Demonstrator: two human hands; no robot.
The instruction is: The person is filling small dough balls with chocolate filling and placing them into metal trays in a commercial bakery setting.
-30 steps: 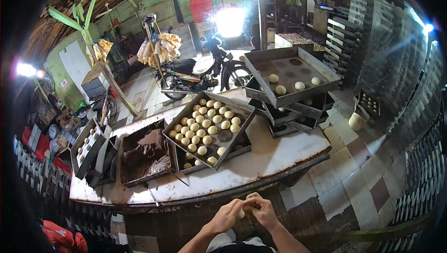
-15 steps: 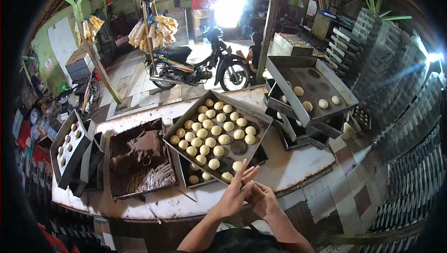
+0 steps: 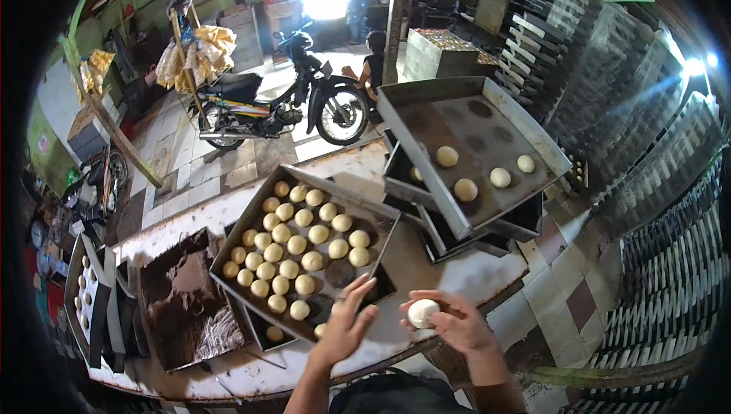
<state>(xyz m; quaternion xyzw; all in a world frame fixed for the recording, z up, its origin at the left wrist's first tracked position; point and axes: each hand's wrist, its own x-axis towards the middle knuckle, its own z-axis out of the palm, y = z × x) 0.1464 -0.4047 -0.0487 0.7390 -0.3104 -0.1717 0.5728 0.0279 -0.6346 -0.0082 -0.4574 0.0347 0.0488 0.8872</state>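
A: Pale dough, one ball (image 3: 422, 312), sits in the right hand (image 3: 457, 326) over the worktop's (image 3: 472, 273) near edge, the fingers (image 3: 445, 300) curled loosely around it.

B: And the left hand (image 3: 344, 324)?

A: It hangs just beside the ball, holding nothing, fingers spread apart, above the near corner of the big tray (image 3: 304, 250).

B: How full is that tray?

A: In the head view I count roughly twenty-three balls in slanted rows. The half toward the worktop's left end is packed; the near-right corner is bare dark metal with greasy rings, room for maybe a handful more. So I judge it mostly filled.

B: The other tray?

A: The second tray (image 3: 472, 151) rests tilted on a stack of empty trays (image 3: 457, 223) at the worktop's far right corner. It holds four balls, plus one peeking from beneath its edge. Most of it lies bare, so I would say that one is barely begun.

B: Anything else on the worktop?

A: One pan of dark brown filling (image 3: 183, 300) toward the left end, and one small mould tray (image 3: 85, 296) with pale pieces at the left edge, too small to count surely. Beyond the worktop, one motorcycle (image 3: 278, 102) stands on the tiled floor.
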